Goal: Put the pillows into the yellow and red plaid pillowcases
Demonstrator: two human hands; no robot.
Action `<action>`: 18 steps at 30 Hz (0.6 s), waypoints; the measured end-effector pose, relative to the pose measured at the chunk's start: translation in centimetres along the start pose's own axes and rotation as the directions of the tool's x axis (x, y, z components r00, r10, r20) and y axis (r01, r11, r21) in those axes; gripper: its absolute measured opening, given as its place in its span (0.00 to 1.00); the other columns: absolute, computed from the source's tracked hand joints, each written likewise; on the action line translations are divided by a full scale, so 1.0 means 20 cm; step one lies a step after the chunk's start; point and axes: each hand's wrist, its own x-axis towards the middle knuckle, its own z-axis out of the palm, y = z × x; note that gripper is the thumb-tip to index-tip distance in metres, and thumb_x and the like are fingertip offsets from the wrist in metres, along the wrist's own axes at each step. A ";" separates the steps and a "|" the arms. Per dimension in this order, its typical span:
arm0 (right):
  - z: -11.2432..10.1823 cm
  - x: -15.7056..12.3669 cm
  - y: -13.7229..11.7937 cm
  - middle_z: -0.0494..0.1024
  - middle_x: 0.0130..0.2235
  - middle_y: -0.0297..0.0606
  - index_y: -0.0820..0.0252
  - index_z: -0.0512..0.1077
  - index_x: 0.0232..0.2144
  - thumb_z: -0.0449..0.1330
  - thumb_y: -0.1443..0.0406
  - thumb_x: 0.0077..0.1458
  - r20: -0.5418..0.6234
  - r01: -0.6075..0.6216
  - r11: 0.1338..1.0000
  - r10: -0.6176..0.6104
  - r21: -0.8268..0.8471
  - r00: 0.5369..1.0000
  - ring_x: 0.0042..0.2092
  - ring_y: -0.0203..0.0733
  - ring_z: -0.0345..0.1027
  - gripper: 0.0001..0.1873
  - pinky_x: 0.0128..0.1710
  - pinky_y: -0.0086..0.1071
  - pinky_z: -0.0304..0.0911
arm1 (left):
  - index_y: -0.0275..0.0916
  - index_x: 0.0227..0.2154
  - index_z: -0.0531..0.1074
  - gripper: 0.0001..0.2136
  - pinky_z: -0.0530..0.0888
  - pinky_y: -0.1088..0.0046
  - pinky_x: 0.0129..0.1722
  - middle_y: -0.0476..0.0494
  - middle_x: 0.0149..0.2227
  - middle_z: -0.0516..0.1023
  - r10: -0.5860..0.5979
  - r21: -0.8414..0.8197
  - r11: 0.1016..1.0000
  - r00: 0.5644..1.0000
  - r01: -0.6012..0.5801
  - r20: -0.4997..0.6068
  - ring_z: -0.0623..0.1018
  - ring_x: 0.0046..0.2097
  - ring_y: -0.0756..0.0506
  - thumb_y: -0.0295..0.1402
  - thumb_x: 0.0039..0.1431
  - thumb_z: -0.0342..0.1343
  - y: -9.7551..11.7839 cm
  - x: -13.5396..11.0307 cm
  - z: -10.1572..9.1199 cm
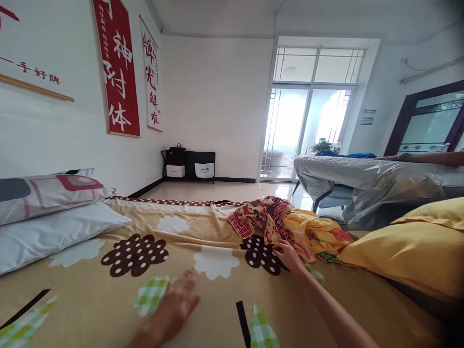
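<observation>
My left hand (176, 302) lies flat with fingers stretched out on the tan flower-patterned bedsheet (152, 232), holding nothing; it is slightly blurred. My right hand (288, 254) reaches forward, its fingers touching the edge of a crumpled red-and-yellow patterned cloth (286, 224) that lies bunched on the bed. Whether those fingers pinch the cloth or only rest against it is unclear.
Two stacked pillows (47, 212) lie at the left, a yellow pillow (409, 251) at the right. A silver-covered table (366, 186) stands beyond the bed, with another person's arm (424, 158) on it. Red banners (118, 67) hang on the wall; a glass door (308, 130) is at the back.
</observation>
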 end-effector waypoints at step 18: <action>0.14 -0.04 -0.01 0.71 0.54 0.47 0.58 0.75 0.41 0.57 0.55 0.44 -0.019 -0.026 0.954 0.033 0.298 0.999 0.60 0.59 0.58 0.22 0.62 0.50 0.50 | 0.55 0.60 0.61 0.26 0.64 0.64 0.61 0.51 0.64 0.60 0.206 -0.013 0.979 0.974 -0.206 0.092 0.64 0.63 0.42 0.34 0.59 0.51 0.03 0.04 0.24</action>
